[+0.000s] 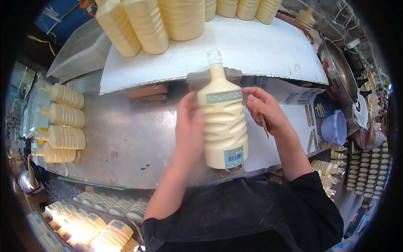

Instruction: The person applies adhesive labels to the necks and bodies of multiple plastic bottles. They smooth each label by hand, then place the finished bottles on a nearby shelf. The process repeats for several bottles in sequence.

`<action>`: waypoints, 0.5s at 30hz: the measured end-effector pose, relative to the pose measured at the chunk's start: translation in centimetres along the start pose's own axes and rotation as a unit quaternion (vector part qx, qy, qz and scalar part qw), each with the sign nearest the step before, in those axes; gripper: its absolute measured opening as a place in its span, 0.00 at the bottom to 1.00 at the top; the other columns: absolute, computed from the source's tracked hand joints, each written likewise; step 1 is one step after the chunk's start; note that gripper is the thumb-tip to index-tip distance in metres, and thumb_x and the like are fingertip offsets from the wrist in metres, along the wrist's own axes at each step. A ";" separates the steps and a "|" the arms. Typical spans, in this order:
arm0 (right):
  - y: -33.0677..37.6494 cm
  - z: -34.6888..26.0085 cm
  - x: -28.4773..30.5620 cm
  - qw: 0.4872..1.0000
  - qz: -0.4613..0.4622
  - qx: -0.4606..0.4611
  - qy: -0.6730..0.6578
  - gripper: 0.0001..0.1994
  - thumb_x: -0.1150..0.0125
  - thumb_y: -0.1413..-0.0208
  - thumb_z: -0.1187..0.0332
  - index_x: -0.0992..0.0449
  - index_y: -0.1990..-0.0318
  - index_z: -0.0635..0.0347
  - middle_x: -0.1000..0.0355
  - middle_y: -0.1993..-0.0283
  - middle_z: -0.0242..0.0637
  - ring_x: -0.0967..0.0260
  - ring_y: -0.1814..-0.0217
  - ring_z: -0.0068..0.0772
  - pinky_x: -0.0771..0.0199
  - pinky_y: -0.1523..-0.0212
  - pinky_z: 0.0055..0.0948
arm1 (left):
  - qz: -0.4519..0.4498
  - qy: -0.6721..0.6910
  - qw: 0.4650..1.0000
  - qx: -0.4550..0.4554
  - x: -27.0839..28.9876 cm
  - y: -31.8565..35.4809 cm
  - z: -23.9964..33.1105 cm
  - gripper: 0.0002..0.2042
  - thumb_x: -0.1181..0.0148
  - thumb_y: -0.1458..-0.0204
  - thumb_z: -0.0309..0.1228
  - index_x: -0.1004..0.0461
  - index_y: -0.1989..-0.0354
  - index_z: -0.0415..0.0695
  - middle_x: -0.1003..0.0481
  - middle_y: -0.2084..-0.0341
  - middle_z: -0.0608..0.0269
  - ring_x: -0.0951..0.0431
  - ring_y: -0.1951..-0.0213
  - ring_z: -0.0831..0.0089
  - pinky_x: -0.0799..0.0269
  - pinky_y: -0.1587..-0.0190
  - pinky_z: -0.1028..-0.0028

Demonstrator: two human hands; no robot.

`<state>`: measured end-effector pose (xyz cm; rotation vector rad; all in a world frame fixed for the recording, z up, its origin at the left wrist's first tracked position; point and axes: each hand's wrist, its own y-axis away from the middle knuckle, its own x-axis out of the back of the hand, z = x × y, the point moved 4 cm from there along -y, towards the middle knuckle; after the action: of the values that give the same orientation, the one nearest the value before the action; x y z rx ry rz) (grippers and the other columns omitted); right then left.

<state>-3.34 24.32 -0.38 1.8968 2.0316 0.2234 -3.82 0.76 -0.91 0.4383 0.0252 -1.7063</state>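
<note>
A cream-coloured bottle (225,136) with wavy ridges and a clear threaded neck lies in front of me, its shoulder by a grey-brown pad (198,80). It bears a blue-green label strip (223,96) near the shoulder and a barcode label (234,156) near the base. My left hand (189,122) is at the bottle's left side, smeared by motion, so its grip is unclear. At the upper label's right end, my right index finger touches or nearly touches the edge. The other fingers of my right hand (265,108) are closed on a thin pointed tool (264,126), tip downward.
Cream bottles (147,27) stand on a raised white board (176,63) ahead. Several more (67,137) lie along the metal table's (126,126) left edge. To the right are label strips (308,115), yellow-handled scissors (320,110) and a purple bucket (334,128). Bottles (115,235) also fill the lower left.
</note>
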 end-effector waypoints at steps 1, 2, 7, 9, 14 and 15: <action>0.2 0.1 -0.3 1.000 -0.009 0.002 -0.008 0.27 0.40 0.33 0.58 0.32 0.33 0.65 0.24 0.62 0.29 0.35 0.77 0.08 0.36 0.78 0.10 | -0.003 -0.031 0.999 -0.032 -0.5 0.5 -0.2 0.43 0.35 0.42 0.42 0.52 0.25 0.39 0.37 0.34 0.40 0.34 0.32 0.53 0.37 0.32 0.62; 0.3 0.2 -0.6 1.000 -0.019 0.003 -0.015 0.26 0.41 0.33 0.59 0.31 0.34 0.66 0.23 0.63 0.28 0.35 0.76 0.08 0.36 0.78 0.10 | -0.006 -0.063 0.996 -0.065 -0.9 0.8 -0.2 0.43 0.35 0.42 0.42 0.52 0.26 0.36 0.35 0.35 0.39 0.33 0.33 0.54 0.35 0.33 0.61; 0.9 -0.3 -2.3 0.999 -0.040 0.008 0.030 0.21 0.43 0.32 0.61 0.25 0.39 0.67 0.21 0.59 0.32 0.28 0.64 0.13 0.28 0.64 0.17 | -0.021 -0.199 0.976 -0.081 -1.7 1.2 0.6 0.44 0.34 0.45 0.36 0.54 0.25 0.36 0.36 0.35 0.40 0.31 0.35 0.53 0.35 0.33 0.60; 1.5 -1.5 -3.2 0.997 -0.009 0.035 0.075 0.21 0.43 0.32 0.62 0.24 0.40 0.68 0.20 0.57 0.33 0.26 0.59 0.17 0.24 0.58 0.22 | -0.014 -0.176 0.983 -0.045 -1.9 1.2 0.5 0.44 0.36 0.45 0.34 0.55 0.24 0.37 0.36 0.34 0.42 0.31 0.34 0.54 0.35 0.32 0.60; 2.3 -2.5 -3.8 0.983 0.016 0.084 0.163 0.19 0.48 0.32 0.69 0.27 0.38 0.69 0.20 0.51 0.37 0.28 0.51 0.18 0.26 0.49 0.23 | -0.050 -0.020 0.998 -0.030 -1.9 0.7 -0.7 0.41 0.42 0.44 0.32 0.56 0.23 0.40 0.39 0.32 0.49 0.35 0.32 0.59 0.38 0.31 0.62; 2.6 -2.9 -3.9 0.980 0.025 0.092 0.175 0.19 0.47 0.33 0.67 0.26 0.40 0.68 0.20 0.53 0.42 0.25 0.52 0.25 0.26 0.50 0.27 | -0.061 -0.003 0.998 -0.032 -1.9 0.6 -0.9 0.41 0.43 0.44 0.32 0.56 0.23 0.41 0.39 0.31 0.50 0.36 0.32 0.60 0.38 0.31 0.62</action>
<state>-1.82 21.05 3.82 2.1486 2.2996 0.4204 -2.80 2.64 -1.01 0.3911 0.1035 -1.8220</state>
